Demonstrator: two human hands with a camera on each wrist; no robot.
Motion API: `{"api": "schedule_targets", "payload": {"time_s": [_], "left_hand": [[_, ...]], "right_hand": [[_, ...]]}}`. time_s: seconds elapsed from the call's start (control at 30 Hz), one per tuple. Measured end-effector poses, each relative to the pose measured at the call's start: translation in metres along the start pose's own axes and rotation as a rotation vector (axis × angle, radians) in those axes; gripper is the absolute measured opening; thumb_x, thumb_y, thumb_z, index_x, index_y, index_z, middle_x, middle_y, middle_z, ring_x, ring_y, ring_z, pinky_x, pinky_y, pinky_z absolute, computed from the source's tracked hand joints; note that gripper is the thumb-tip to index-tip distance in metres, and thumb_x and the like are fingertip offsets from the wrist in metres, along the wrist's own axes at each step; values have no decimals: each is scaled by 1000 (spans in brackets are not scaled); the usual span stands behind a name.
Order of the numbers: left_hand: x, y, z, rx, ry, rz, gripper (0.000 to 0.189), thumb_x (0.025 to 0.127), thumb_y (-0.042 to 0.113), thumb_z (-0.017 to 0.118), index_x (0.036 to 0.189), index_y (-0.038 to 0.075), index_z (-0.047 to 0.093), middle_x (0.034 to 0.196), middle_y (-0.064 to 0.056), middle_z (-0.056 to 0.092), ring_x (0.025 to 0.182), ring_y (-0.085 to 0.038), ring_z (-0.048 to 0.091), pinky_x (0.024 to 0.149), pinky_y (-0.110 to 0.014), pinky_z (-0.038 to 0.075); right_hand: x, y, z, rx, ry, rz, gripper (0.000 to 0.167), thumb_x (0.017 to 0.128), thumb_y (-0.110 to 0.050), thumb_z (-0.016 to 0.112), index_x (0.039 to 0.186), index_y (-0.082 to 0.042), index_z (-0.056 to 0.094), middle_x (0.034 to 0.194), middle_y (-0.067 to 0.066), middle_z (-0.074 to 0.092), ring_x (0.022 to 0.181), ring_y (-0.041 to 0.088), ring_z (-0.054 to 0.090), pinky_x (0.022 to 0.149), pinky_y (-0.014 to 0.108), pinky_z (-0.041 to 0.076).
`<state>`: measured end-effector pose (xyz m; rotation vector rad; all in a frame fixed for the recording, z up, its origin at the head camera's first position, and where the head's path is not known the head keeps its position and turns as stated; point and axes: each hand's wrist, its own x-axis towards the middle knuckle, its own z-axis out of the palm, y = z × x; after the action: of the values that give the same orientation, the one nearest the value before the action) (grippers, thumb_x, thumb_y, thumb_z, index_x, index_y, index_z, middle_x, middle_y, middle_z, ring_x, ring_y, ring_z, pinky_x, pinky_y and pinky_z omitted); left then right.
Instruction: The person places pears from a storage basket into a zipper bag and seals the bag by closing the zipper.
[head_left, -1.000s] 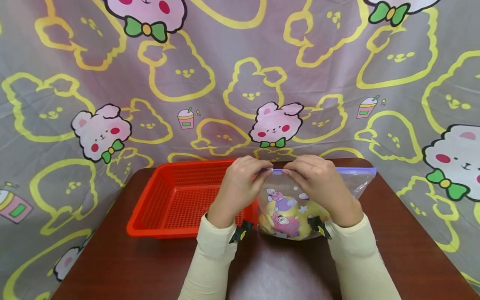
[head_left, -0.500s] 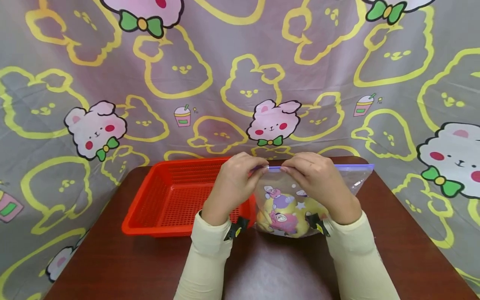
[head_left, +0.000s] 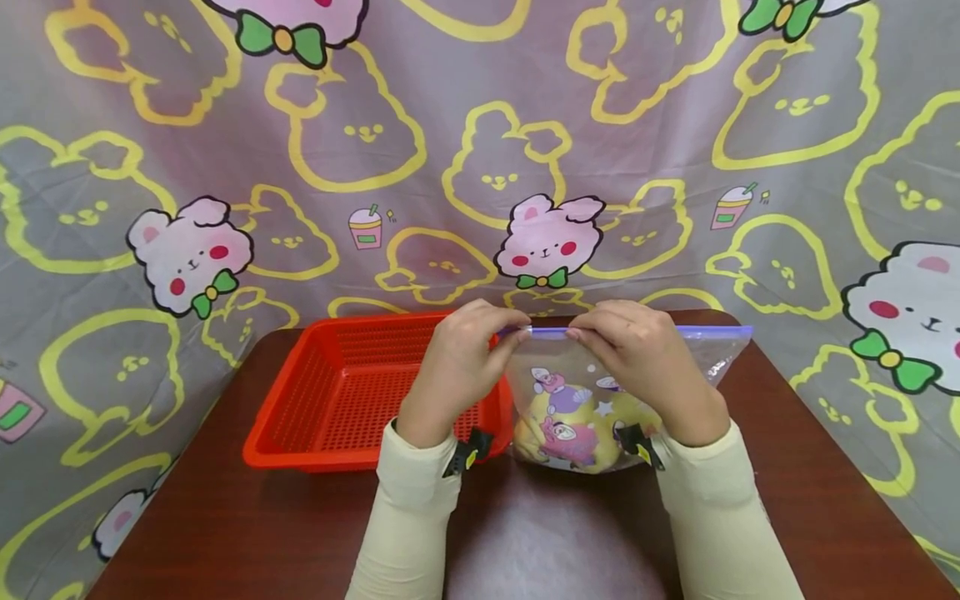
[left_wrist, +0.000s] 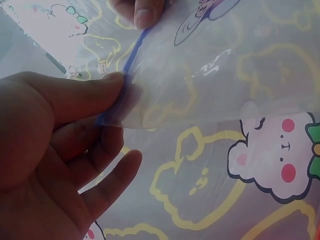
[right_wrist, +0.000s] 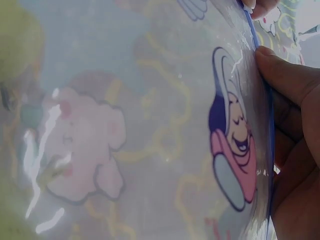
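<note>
A clear zip bag (head_left: 558,367) with cartoon prints and a purple zip strip (head_left: 551,332) stands upright on the table. Yellow rounded things (head_left: 540,421) lie in its lower part; their kind is blurred by the print. My left hand (head_left: 463,358) pinches the strip near its left end between thumb and index finger, as the left wrist view shows on the bag corner (left_wrist: 135,107). Farther right, my right hand (head_left: 637,346) pinches the same strip, its thumb along the blue-purple edge (right_wrist: 267,110) in the right wrist view. A short stretch of strip shows between both hands.
A red perforated plastic basket (head_left: 322,457) stands to the left of the bag, partly behind my left hand. The dark brown table (head_left: 225,533) ends just behind both, where a cartoon-printed cloth (head_left: 450,167) hangs.
My left hand has slid left along the zip strip toward its end, widening the gap between the hands. The right hand keeps its pinch, and the head view has tilted slightly.
</note>
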<state>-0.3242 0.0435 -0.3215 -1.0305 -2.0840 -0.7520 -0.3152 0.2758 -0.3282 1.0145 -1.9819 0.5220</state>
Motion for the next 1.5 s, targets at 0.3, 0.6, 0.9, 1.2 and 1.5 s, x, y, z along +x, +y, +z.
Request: {"api": "schedule_targets", "payload": {"time_s": [0.3,0.6,0.9,1.2,1.5], "left_hand": [[1,-1,-2,3,-9,-17,13,85,14,77,96,8,76,88,1,70,80,-13,60,68,-24,47],[2,-1,-4,5,-9,-21,13,84,13,78,96,8,76,88,1,69,80,-10,58,68,-23,47],[1,-1,-7,-18,-13,-24,11,85,12,77,94,7,76,87,1,69,80,-11,59,68,-24,47],[-1,-3,-10,-49,-12,-28,9,84,10,78,92,7,76,86,1,68,78,-13,60,66,-23,46],[1,-1,-12,-75,-36,-52,11,83,8,77,94,6,75,87,0,69,80,-13,59,67,-27,50]], "right_hand": [[-1,4,-1,2,5,3,10,86,-14,75,89,-4,73,79,3,68,70,18,63,66,37,54],[0,5,-2,12,6,9,16,75,-2,81,88,-5,73,78,2,67,67,17,61,62,35,52],[0,5,-3,31,7,17,15,76,-3,81,88,-5,73,78,1,67,68,16,60,64,34,52],[2,5,-4,60,13,19,18,73,-2,83,88,-6,74,77,1,67,66,15,59,62,32,51],[2,5,-5,55,23,24,18,72,-2,82,87,-6,73,75,0,66,64,13,56,59,30,47]]}}
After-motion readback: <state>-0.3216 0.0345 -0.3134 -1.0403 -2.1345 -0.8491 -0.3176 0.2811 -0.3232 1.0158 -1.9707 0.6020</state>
